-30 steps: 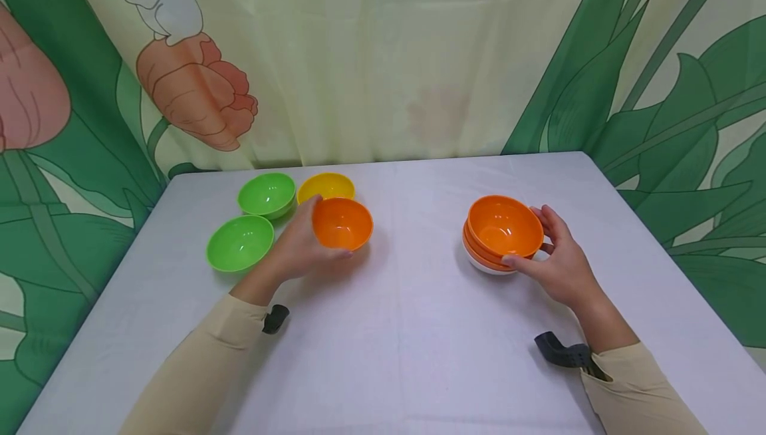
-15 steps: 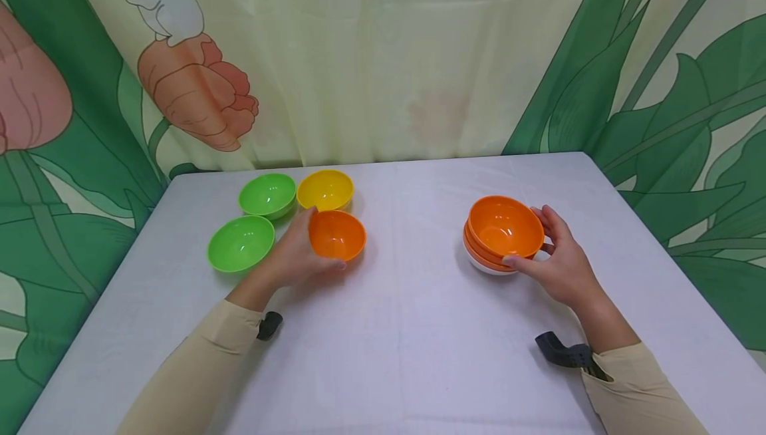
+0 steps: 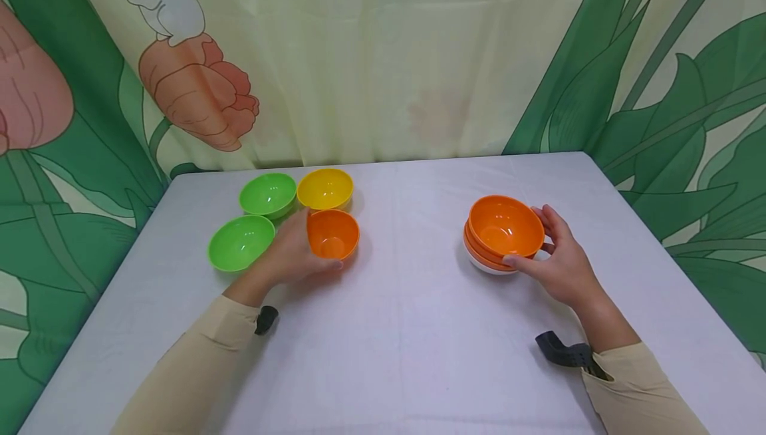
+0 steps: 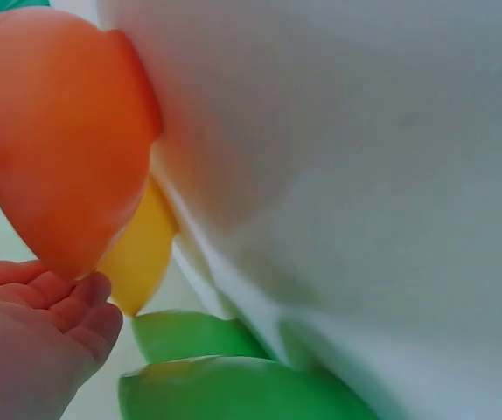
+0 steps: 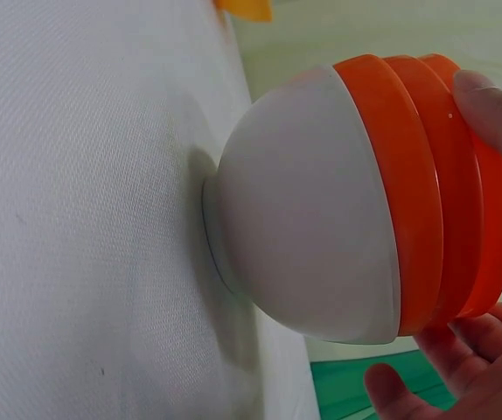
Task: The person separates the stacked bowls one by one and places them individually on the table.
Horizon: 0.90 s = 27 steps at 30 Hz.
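Note:
In the head view my left hand [image 3: 293, 249] holds an orange bowl [image 3: 333, 235] by its rim, fingers on the far side and thumb on the near side. The left wrist view has this bowl [image 4: 67, 131] with its foot at or just above the cloth; I cannot tell which. To the right, my right hand [image 3: 559, 259] grips the rim of the top orange bowl [image 3: 505, 225] in a nested stack. Several orange bowls [image 5: 408, 192] sit inside a white bowl [image 5: 303, 210], whose foot stands on the cloth.
Behind the left-hand bowl stands a yellow bowl [image 3: 326, 189]. Left of these are a green bowl [image 3: 267, 194] at the back and another green bowl [image 3: 241, 243] nearer. A white cloth covers the table [image 3: 407, 342]; a patterned curtain [image 3: 383, 56] hangs behind its far edge.
My left hand has brought its orange bowl down, nearer and slightly left, uncovering more of the yellow bowl. The right hand and its stack have stayed in place.

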Each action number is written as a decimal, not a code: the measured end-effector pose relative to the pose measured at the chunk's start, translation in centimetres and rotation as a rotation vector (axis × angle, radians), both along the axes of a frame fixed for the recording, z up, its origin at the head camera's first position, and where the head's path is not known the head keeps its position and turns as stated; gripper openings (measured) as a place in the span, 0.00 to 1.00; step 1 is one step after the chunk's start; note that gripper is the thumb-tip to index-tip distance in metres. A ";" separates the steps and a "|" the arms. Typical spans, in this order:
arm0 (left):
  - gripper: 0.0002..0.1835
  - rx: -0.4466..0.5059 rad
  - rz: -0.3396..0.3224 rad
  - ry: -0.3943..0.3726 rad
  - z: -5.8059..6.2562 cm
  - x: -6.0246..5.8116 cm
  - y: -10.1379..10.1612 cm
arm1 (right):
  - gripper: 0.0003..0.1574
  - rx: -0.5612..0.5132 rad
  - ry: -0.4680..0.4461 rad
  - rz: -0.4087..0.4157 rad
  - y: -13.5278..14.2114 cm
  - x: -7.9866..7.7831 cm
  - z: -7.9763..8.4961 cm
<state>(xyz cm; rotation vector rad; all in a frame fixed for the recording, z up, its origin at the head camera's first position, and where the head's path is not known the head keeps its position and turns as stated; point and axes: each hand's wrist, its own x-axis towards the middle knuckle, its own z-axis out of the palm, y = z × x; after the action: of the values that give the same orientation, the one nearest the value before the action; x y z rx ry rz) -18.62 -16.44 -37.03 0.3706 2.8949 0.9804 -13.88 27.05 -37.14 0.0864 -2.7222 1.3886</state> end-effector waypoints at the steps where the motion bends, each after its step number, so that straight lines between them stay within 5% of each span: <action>1: 0.58 -0.012 0.000 -0.009 0.2 0.0 0.0 | 0.69 0.001 0.000 0.001 0.0 0.0 0.0; 27: 0.57 -0.167 -0.011 -0.084 1.6 -0.6 -1.3 | 0.69 -0.001 0.002 0.004 0.0 -0.1 -0.1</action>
<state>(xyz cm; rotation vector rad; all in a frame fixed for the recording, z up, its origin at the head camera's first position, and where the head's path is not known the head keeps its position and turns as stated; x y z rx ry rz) -19.21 -17.75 -35.45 0.3255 2.8675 0.7264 -13.99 27.06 -37.24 0.0927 -2.7215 1.3897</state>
